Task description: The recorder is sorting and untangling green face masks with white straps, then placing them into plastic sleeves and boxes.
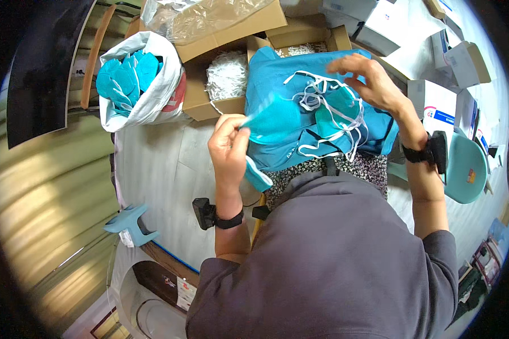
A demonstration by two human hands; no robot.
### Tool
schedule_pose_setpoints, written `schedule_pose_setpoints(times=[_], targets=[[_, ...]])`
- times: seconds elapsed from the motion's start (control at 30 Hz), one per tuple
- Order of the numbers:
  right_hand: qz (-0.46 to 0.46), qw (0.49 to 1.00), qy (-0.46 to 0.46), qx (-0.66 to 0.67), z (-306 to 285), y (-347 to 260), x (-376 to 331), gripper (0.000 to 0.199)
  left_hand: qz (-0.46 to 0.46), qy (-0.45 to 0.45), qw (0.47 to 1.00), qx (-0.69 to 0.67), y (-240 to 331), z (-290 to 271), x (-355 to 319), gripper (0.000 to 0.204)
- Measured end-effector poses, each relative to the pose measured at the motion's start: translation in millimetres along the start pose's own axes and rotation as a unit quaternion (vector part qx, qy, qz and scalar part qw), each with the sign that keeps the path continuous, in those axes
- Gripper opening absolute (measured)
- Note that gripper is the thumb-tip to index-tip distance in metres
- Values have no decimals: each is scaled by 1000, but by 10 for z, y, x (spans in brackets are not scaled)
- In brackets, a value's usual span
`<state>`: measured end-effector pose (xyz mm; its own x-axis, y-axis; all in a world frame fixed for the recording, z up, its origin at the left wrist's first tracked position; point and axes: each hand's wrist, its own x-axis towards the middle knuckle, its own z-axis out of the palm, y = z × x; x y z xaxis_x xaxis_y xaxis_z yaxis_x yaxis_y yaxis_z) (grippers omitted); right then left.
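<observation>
My left hand [229, 144] pinches the edge of a teal cloth face mask [277, 121], which is slightly blurred. Another teal mask [336, 113] lies on the blue cloth [271, 70] spread over my lap, with a tangle of white elastic straps [350, 127] around and across it. Above these straps, to the right, is my right hand [370, 82]. Its fingers are bent and apart, with nothing visible in them. Below my left hand, a teal piece with a white edge [258, 176] hangs at the side of the cloth.
At the left, a white sack [172, 85] holds several teal masks. Beside it, a cardboard box [201, 101] contains white strips [227, 76]. White boxes [432, 101] and a pale teal stool [468, 175] are on the right. A small blue-grey stool [131, 223] stands lower left.
</observation>
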<state>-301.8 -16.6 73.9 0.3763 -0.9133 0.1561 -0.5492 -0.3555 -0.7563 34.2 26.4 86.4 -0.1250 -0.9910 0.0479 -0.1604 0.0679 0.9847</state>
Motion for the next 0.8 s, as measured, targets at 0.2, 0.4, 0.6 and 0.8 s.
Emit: schedule_pose_setpoints(times=[0.2,0.4,0.6,0.8], targets=[[28,994,-82,-66,-80,99,-445,41,-87,-85,992,-43,-191,-33,-3,30],[48,989,-136,10,13,200,-462,17,-129,-170,976,-52,-168,299,-62,34],[176,979,0,106,219,-104,-336,14,-112,-197,974,-6,-33,479,-65,11],[217,953,71,201,402,-149,-291,16,-116,-188,975,36,-66,628,-55,16]])
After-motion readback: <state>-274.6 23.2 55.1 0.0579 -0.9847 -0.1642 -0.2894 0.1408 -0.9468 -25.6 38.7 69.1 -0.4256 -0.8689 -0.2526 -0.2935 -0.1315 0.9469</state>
